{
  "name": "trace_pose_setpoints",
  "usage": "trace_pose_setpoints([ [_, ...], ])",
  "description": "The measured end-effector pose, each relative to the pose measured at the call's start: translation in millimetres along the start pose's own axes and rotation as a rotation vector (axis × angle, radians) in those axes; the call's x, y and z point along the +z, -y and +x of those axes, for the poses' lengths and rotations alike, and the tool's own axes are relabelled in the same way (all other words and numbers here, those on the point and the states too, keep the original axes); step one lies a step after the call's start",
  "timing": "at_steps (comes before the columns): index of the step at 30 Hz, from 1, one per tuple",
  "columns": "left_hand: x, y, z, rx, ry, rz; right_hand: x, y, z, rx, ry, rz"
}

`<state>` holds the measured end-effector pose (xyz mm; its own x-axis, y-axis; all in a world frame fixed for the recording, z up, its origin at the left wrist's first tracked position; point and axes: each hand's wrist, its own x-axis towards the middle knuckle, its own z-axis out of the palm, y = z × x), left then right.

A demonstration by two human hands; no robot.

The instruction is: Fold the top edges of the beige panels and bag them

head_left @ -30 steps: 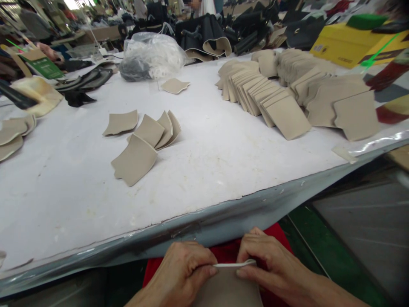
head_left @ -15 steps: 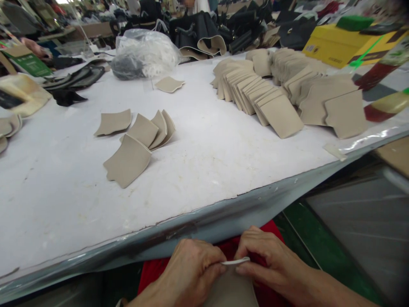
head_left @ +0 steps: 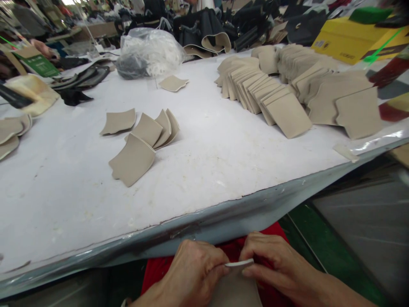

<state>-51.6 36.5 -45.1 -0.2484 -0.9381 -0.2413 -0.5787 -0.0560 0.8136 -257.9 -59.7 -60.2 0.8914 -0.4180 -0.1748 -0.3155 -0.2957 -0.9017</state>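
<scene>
Low in the view, over a red garment, I hold a beige leather-like piece (head_left: 237, 285) with a pale cut edge along its top. My left hand (head_left: 200, 268) pinches that edge from the left, between thumb and bent fingers. On the other side my right hand (head_left: 275, 260) grips the same edge with thumb below and fingers above. The lower part of the piece runs out of the frame. On the table ahead lie several similar curved pieces (head_left: 132, 160), some overlapping.
The white table (head_left: 204, 170) fills the middle. Fanned stacks of beige pieces (head_left: 255, 87) lie at right, near a yellow box (head_left: 348, 40). A plastic bag of white material (head_left: 151, 53) and black bags (head_left: 204, 32) stand at the back. More beige pieces (head_left: 12, 130) lie far left.
The pale edge between my fingers looks flatter, where its right end was curled over before. Both hands keep their pinch. The whole view has shifted slightly.
</scene>
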Motion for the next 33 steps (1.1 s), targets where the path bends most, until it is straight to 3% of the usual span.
trace_pose_setpoints([
  [4, -3.6, -0.3, -3.1, -0.046, 0.031, 0.003, 0.3, 4.6, -2.4, -0.041, -0.041, -0.038],
  [10, -24.7, 4.9, -17.7, -0.242, 0.074, -0.043, 0.5, -3.3, -7.9, -0.053, -0.065, -0.106],
  [16, -28.1, 3.2, -23.5, -0.258, 0.056, -0.061, 3.7, 14.4, 3.2, -0.134, -0.057, -0.315],
  [20, -24.3, 0.4, -21.6, -0.257, 0.018, -0.135, 19.7, 30.4, 23.6, -0.102, 0.046, -0.433],
  [25, -23.6, 2.5, -25.3, -0.287, -0.009, -0.122, 34.9, 28.5, 43.0, -0.11, 0.174, -0.541],
  [30, -22.2, 4.9, -29.8, -0.311, -0.008, -0.125, 29.7, 25.3, 36.7, -0.183, 0.265, -0.511],
  [33, -21.4, 7.3, -30.6, -0.318, -0.027, -0.132, 17.6, 21.9, 22.1, -0.165, 0.189, -0.435],
])
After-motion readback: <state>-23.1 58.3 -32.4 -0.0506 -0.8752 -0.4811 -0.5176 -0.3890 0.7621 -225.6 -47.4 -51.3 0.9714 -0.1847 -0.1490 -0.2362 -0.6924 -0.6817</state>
